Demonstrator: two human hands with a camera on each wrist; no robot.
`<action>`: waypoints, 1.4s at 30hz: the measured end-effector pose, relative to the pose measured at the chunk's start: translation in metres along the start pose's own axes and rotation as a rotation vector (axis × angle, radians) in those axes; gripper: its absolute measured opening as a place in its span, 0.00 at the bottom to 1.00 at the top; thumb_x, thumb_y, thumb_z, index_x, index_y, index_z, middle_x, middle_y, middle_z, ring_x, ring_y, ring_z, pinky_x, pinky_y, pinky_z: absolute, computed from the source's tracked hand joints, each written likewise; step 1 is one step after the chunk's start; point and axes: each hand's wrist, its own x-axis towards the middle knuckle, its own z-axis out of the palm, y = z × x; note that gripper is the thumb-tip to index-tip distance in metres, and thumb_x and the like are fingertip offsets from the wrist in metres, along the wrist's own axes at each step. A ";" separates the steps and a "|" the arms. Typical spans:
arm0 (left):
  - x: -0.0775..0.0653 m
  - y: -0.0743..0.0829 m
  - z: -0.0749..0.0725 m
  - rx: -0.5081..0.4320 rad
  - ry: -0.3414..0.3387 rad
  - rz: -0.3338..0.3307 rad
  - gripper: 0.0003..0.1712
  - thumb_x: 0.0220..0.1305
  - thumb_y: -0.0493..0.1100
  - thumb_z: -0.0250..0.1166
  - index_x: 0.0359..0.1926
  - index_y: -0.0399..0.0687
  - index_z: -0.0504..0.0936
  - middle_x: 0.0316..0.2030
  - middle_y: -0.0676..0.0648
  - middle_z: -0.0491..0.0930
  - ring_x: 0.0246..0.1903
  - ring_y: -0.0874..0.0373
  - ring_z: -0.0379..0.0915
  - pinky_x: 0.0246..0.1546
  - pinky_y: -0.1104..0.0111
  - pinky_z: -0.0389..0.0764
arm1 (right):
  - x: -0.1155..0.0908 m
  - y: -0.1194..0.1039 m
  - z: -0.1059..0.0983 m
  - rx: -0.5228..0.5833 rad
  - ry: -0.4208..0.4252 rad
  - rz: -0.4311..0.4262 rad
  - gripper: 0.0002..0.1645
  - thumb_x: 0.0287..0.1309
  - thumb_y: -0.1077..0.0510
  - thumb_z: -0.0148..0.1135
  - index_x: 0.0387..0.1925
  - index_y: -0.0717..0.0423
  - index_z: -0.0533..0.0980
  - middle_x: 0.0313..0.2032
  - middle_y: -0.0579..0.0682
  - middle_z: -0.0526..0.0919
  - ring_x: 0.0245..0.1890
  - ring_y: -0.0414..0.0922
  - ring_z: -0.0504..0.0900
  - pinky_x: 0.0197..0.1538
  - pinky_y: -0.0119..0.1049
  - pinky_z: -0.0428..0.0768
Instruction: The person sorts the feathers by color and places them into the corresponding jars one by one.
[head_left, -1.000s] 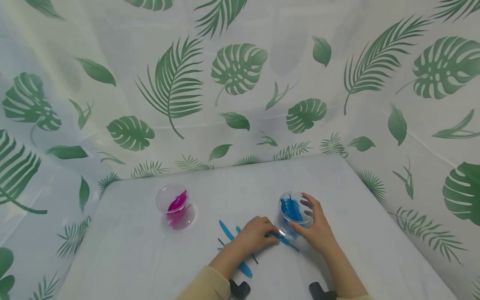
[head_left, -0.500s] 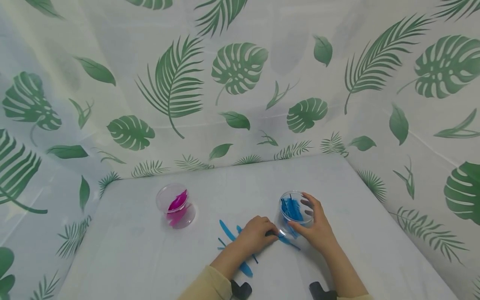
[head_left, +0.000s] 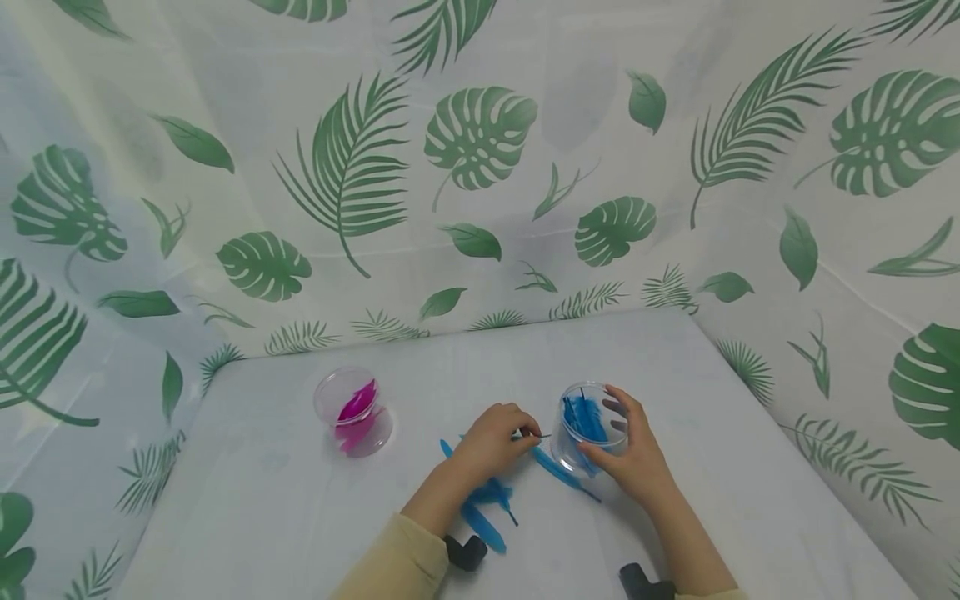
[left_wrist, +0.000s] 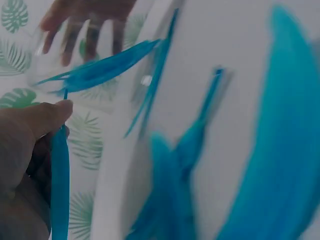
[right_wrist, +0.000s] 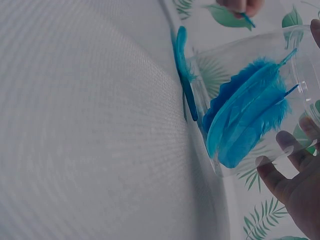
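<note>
My left hand (head_left: 491, 446) pinches a blue feather (left_wrist: 60, 185) by its quill between thumb and fingers, just left of a clear plastic cup (head_left: 561, 454). The quill tip points toward the cup in the head view. My right hand (head_left: 637, 467) grips the cup's right side with thumb and spread fingers. Inside the cup stand several blue feathers (right_wrist: 250, 120), quills up. One loose blue feather (head_left: 562, 471) lies on the table in front of the cup. More blue feathers (head_left: 483, 525) lie below my left forearm, partly hidden by it.
Toward the left of the white table (head_left: 262, 500) stands another clear cup (head_left: 324, 396) with pink feathers (head_left: 357, 407) in it. A leaf-printed curtain (head_left: 480, 275) closes off the table's back and sides. Black wrist mounts (head_left: 467, 552) show near both sleeves.
My left hand has lifted away from the table feather and moved slightly left and back, now with a feather pinched in it. The right hand and the cup have stayed put.
</note>
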 end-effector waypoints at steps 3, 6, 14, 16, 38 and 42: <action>0.005 -0.002 -0.015 -0.037 0.042 -0.013 0.07 0.69 0.51 0.63 0.44 0.61 0.85 0.37 0.61 0.79 0.41 0.65 0.72 0.45 0.73 0.77 | -0.001 0.001 0.000 0.001 -0.004 0.008 0.60 0.50 0.46 0.76 0.76 0.31 0.47 0.73 0.57 0.60 0.68 0.62 0.66 0.61 0.68 0.71; 0.009 -0.001 -0.028 -0.075 0.095 0.001 0.08 0.70 0.50 0.62 0.45 0.59 0.84 0.39 0.58 0.81 0.42 0.62 0.74 0.46 0.71 0.78 | -0.001 0.002 -0.001 0.001 -0.006 0.010 0.60 0.50 0.46 0.76 0.76 0.31 0.47 0.72 0.58 0.60 0.68 0.62 0.66 0.60 0.68 0.71; 0.018 0.016 -0.050 -0.356 0.181 -0.122 0.10 0.68 0.57 0.62 0.46 0.64 0.82 0.39 0.61 0.81 0.39 0.63 0.73 0.38 0.70 0.78 | -0.001 0.004 0.000 0.000 -0.008 0.019 0.60 0.51 0.44 0.75 0.76 0.30 0.47 0.73 0.57 0.60 0.69 0.62 0.65 0.61 0.68 0.71; 0.021 0.021 -0.053 -0.495 0.203 -0.185 0.12 0.66 0.60 0.62 0.46 0.66 0.82 0.39 0.62 0.82 0.40 0.63 0.74 0.40 0.69 0.79 | -0.001 0.005 0.000 -0.002 -0.005 0.019 0.60 0.51 0.45 0.75 0.76 0.30 0.47 0.73 0.56 0.59 0.69 0.61 0.65 0.61 0.68 0.71; 0.045 0.047 -0.049 -0.797 0.341 -0.251 0.13 0.63 0.59 0.66 0.45 0.62 0.84 0.41 0.60 0.85 0.46 0.64 0.79 0.52 0.62 0.81 | 0.001 0.003 0.002 0.004 0.008 -0.013 0.59 0.50 0.45 0.76 0.76 0.37 0.49 0.73 0.56 0.59 0.69 0.60 0.66 0.62 0.66 0.71; 0.049 0.051 -0.050 -0.823 0.339 -0.260 0.13 0.63 0.59 0.66 0.45 0.63 0.84 0.41 0.60 0.85 0.46 0.64 0.79 0.52 0.61 0.81 | 0.001 0.002 0.001 0.000 0.012 -0.009 0.59 0.50 0.45 0.75 0.76 0.37 0.49 0.73 0.56 0.59 0.69 0.61 0.66 0.62 0.66 0.71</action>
